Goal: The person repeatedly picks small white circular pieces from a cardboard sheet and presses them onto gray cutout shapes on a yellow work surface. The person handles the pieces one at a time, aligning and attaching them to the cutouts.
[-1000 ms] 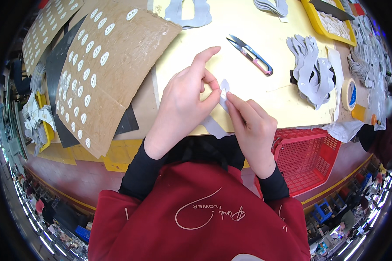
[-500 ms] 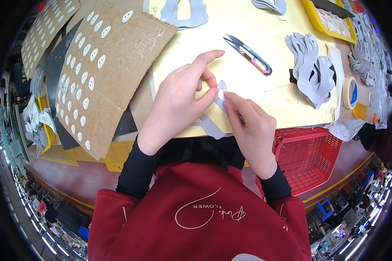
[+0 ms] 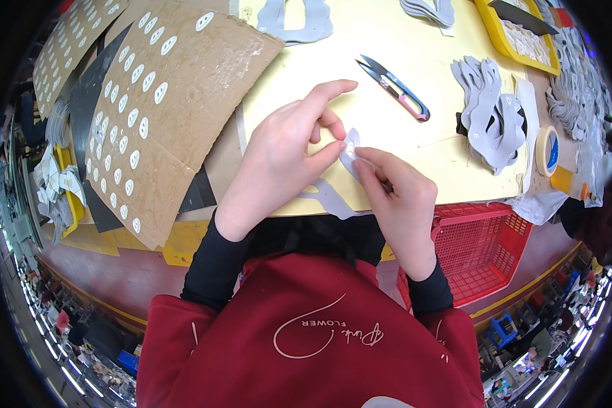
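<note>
Near the front edge of the table I hold a thin grey cut piece (image 3: 331,199) between both hands. On its raised end sits a small white oval patch (image 3: 350,147). My left hand (image 3: 287,151) pinches that end from the left, its index finger stretched out above. From the right, the thumb and index finger of my right hand (image 3: 400,194) close on the same end, beside the patch. Fingertips partly cover the piece. Beyond my hands lies a pair of thread snips (image 3: 396,90) with dark blades and a blue and pink handle.
On the left, a brown board (image 3: 177,129) carries rows of white oval patches. Grey cut pieces (image 3: 489,115) lie in a heap at right, beside a tape roll (image 3: 547,151). A yellow tray (image 3: 555,68) holds white pieces. Below the table edge stands a red basket (image 3: 483,245).
The view has shifted slightly, so the table things appear a little farther right and lower. Both hands keep their pinch on the grey piece, with only small finger movement.
</note>
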Action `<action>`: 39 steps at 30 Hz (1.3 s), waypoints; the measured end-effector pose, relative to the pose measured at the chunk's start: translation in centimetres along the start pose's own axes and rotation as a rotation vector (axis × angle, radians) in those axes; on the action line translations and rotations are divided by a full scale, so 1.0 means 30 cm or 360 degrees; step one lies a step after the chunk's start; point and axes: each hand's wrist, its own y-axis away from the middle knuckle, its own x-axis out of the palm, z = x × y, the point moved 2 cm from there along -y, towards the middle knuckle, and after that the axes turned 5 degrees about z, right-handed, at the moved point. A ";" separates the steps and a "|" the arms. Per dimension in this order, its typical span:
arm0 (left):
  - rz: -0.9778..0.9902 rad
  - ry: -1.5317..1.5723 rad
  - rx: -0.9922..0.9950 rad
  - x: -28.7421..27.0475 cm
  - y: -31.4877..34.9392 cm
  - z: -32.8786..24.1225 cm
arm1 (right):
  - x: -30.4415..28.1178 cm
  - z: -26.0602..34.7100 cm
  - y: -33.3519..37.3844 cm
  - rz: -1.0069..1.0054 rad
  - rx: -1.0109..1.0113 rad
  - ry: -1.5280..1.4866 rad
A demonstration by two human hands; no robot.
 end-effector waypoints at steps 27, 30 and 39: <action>0.0069 0.0097 -0.0137 -0.003 -0.002 -0.002 | -0.046 -0.005 -0.112 0.0304 0.0440 0.0013; 0.0065 0.0107 -0.0145 -0.002 -0.001 -0.003 | -0.049 0.007 -0.124 0.0343 0.0499 0.0075; 0.0067 0.0048 -0.0132 -0.008 -0.007 -0.011 | -0.020 0.031 -0.130 0.0300 0.0522 0.0073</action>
